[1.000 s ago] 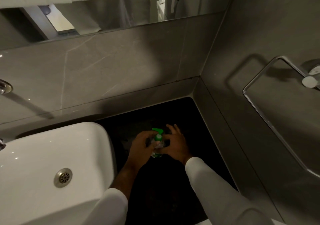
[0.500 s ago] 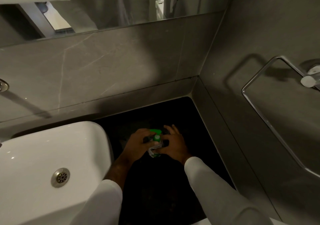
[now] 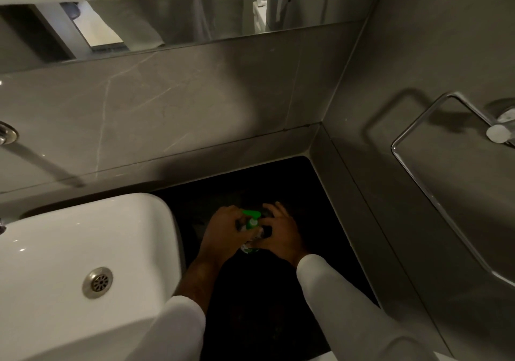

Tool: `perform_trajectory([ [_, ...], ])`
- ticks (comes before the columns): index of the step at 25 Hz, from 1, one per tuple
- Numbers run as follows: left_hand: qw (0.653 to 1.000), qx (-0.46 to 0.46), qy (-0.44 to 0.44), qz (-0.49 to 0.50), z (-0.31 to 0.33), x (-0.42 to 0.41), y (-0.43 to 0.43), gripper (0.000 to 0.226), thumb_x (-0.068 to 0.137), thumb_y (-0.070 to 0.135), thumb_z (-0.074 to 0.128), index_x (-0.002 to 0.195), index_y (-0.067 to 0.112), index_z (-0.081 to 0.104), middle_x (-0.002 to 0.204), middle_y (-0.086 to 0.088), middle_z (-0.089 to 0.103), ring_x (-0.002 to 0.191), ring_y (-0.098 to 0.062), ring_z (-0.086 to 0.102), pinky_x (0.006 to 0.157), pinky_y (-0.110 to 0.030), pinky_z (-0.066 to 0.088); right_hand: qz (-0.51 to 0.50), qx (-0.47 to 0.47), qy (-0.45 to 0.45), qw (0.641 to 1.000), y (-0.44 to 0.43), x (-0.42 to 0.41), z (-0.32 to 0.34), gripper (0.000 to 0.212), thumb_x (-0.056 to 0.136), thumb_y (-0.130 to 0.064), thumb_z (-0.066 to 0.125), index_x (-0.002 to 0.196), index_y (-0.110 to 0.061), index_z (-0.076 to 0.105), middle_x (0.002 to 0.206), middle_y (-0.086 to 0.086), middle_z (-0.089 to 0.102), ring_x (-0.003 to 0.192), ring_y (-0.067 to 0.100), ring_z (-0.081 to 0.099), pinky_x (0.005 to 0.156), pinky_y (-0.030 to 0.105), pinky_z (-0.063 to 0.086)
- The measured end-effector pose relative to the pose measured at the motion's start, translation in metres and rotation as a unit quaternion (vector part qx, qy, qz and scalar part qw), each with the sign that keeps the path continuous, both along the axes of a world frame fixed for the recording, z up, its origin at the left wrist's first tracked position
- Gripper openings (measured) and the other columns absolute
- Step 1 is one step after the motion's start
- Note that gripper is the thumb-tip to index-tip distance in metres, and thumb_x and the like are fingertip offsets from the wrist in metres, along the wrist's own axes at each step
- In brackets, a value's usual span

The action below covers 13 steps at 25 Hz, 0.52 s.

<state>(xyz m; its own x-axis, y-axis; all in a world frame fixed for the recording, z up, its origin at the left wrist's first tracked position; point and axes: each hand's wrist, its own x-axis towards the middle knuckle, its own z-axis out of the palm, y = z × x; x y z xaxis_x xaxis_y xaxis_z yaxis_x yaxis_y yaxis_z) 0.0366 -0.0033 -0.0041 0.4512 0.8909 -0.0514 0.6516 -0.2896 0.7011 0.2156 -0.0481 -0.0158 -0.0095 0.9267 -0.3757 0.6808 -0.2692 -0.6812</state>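
A small clear soap bottle with a green pump top stands on the black counter to the right of the basin. My left hand grips the bottle from the left, fingers curled round its upper part by the pump. My right hand holds the bottle from the right, thumb against its body and fingers spread behind it. Most of the bottle's body is hidden between the two hands; only a bit of its label shows below.
A white basin with a metal drain fills the lower left. Grey tiled walls close the corner behind and to the right. A chrome towel ring juts from the right wall. A mirror runs above.
Both hands stay on the bottle. The left hand's fingers have shifted up over the pump top, and the pump head has turned slightly.
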Motion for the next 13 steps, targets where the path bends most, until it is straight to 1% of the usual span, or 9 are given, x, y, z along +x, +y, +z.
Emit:
perform_trajectory([
  [1,1.000,-0.020,-0.017,-0.015,0.001,-0.001,0.002,0.032,0.076,0.052,0.082,0.073,0.021,0.073,0.070,0.006,0.061,0.070,-0.006,0.060,0.061,-0.015,0.039,0.005,0.000,0.000,1.000,-0.001,0.001,0.000,0.049,0.069,-0.050,0.083,0.112,-0.028,0.076,0.162,-0.009,0.033,0.156,0.025,0.010,0.124,0.056,0.015],
  [3,0.994,-0.064,-0.058,-0.067,0.007,-0.006,0.008,0.034,0.073,0.050,0.084,0.077,0.016,0.078,0.074,0.000,0.069,0.072,-0.013,0.068,0.063,-0.025,0.051,0.011,-0.001,0.001,1.000,-0.002,0.003,-0.002,0.051,0.070,-0.049,0.083,0.117,-0.029,0.074,0.161,-0.009,0.034,0.156,0.025,0.010,0.125,0.055,0.015],
  [5,0.992,-0.055,-0.070,-0.093,0.011,-0.008,0.012,0.036,0.073,0.050,0.080,0.080,0.015,0.078,0.076,-0.002,0.073,0.074,-0.014,0.070,0.070,-0.031,0.054,0.001,-0.001,0.005,1.000,-0.003,0.000,-0.005,0.050,0.071,-0.047,0.083,0.117,-0.029,0.074,0.161,-0.009,0.034,0.156,0.024,0.010,0.125,0.054,0.015],
  [6,0.994,-0.036,-0.057,-0.082,0.011,-0.006,0.011,0.036,0.074,0.051,0.079,0.083,0.016,0.077,0.078,0.000,0.073,0.075,-0.013,0.069,0.073,-0.033,0.054,-0.011,0.002,0.009,1.000,-0.003,-0.001,-0.006,0.050,0.070,-0.047,0.083,0.116,-0.028,0.075,0.161,-0.009,0.035,0.156,0.023,0.011,0.125,0.054,0.016],
  [7,0.998,-0.018,-0.039,-0.055,0.009,-0.004,0.008,0.034,0.076,0.052,0.079,0.087,0.019,0.076,0.079,0.003,0.072,0.078,-0.013,0.067,0.074,-0.033,0.053,-0.026,0.008,0.013,1.000,-0.003,-0.004,-0.007,0.050,0.069,-0.046,0.084,0.115,-0.028,0.074,0.160,-0.008,0.036,0.156,0.023,0.012,0.125,0.053,0.018],
  [8,1.000,-0.003,-0.025,-0.017,0.007,-0.003,0.004,0.033,0.077,0.053,0.079,0.091,0.024,0.075,0.080,0.010,0.069,0.081,-0.010,0.063,0.073,-0.027,0.052,-0.041,0.013,0.017,0.999,-0.004,-0.005,-0.007,0.054,0.067,-0.046,0.085,0.117,-0.028,0.074,0.159,-0.007,0.038,0.156,0.023,0.014,0.124,0.053,0.020],
  [10,0.999,0.020,-0.018,0.042,0.004,0.000,-0.006,0.035,0.076,0.055,0.079,0.100,0.031,0.074,0.083,0.022,0.060,0.085,-0.003,0.054,0.074,-0.012,0.043,-0.058,0.013,0.022,0.998,-0.005,-0.007,-0.007,0.060,0.065,-0.045,0.087,0.120,-0.027,0.072,0.159,-0.005,0.038,0.155,0.023,0.016,0.124,0.053,0.022],
  [11,0.998,0.022,-0.021,0.049,0.001,0.001,-0.010,0.035,0.075,0.055,0.081,0.101,0.031,0.075,0.083,0.025,0.058,0.085,0.000,0.053,0.074,-0.010,0.040,-0.056,0.008,0.022,0.998,-0.005,-0.006,-0.006,0.058,0.065,-0.044,0.087,0.118,-0.026,0.073,0.159,-0.005,0.037,0.155,0.023,0.015,0.124,0.053,0.021],
  [13,0.998,0.001,-0.038,0.044,-0.002,0.000,-0.013,0.029,0.075,0.049,0.085,0.095,0.031,0.076,0.081,0.025,0.060,0.085,0.000,0.056,0.076,-0.014,0.042,-0.046,-0.002,0.021,0.999,-0.005,-0.005,-0.005,0.051,0.067,-0.044,0.086,0.114,-0.026,0.075,0.160,-0.007,0.035,0.156,0.023,0.012,0.125,0.052,0.019],
])
